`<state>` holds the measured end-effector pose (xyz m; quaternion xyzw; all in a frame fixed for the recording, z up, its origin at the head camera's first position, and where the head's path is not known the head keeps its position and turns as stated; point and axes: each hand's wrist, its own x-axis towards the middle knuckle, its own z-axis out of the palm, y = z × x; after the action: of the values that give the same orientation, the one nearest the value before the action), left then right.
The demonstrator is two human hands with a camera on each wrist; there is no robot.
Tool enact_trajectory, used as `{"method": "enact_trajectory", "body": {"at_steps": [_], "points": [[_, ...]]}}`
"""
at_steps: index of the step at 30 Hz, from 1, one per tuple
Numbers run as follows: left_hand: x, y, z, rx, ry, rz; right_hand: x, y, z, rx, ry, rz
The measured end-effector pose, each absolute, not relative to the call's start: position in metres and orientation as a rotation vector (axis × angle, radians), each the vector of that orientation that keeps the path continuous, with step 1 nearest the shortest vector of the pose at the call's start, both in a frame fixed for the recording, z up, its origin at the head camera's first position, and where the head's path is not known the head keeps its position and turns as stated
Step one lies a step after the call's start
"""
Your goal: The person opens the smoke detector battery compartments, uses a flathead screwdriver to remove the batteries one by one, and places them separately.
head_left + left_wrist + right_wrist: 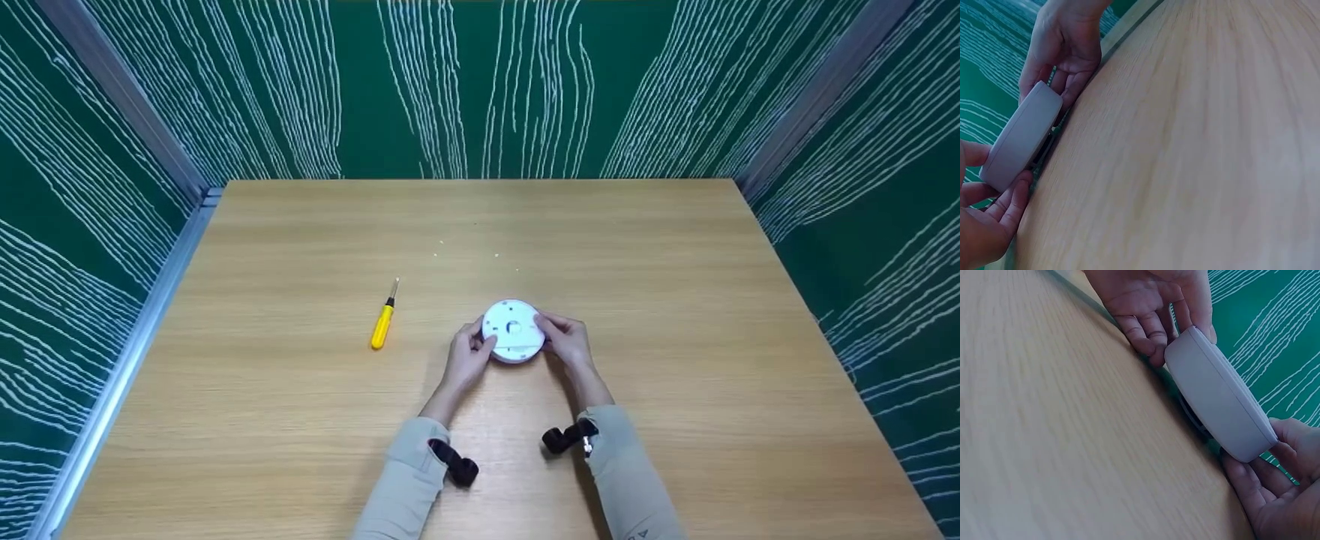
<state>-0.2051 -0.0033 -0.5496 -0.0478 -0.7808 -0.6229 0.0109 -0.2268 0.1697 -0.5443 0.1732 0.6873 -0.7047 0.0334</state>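
Note:
Both hands hold a white round device (513, 347), shaped like a smoke detector, above the table. Its flat face with small holes and a central opening points up in the head view. The left hand (468, 355) pinches its left edge, thumb on top. At the opposite edge, the right hand (567, 339) has its thumb on the face and fingers underneath. Both wrist views show the smooth thick side of the device (1022, 138) (1216, 396), tilted, between the two hands. Dark parts show below it; its underside is mostly hidden.
A yellow-handled screwdriver (383, 324) lies left of the hands, tip pointing away. Several tiny white bits (496, 255) are scattered on the wooden table (675, 300) farther back. Green walls (360, 90) with white lines stand behind and on both sides.

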Motion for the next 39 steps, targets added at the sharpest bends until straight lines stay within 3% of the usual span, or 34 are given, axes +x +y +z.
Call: {"method": "enact_trajectory", "body": {"at_steps": [5, 12, 24, 39], "points": [[-0.205, -0.003, -0.55, -0.127, -2.457, -1.956, -0.227, 0.169, -0.543, 0.566, 2.176, -2.104], [-0.188, -0.004, -0.511, -0.161, -2.422, -2.009, -0.226, 0.169, -0.542, 0.573, 2.133, -2.153], [-0.204, -0.002, -0.551, -0.159, -2.42, -1.967, -0.226, 0.167, -0.544, 0.601, 2.178, -2.156], [-0.204, -0.003, -0.552, -0.147, -2.485, -1.906, -0.226, 0.17, -0.545, 0.603, 2.104, -2.154]]}}
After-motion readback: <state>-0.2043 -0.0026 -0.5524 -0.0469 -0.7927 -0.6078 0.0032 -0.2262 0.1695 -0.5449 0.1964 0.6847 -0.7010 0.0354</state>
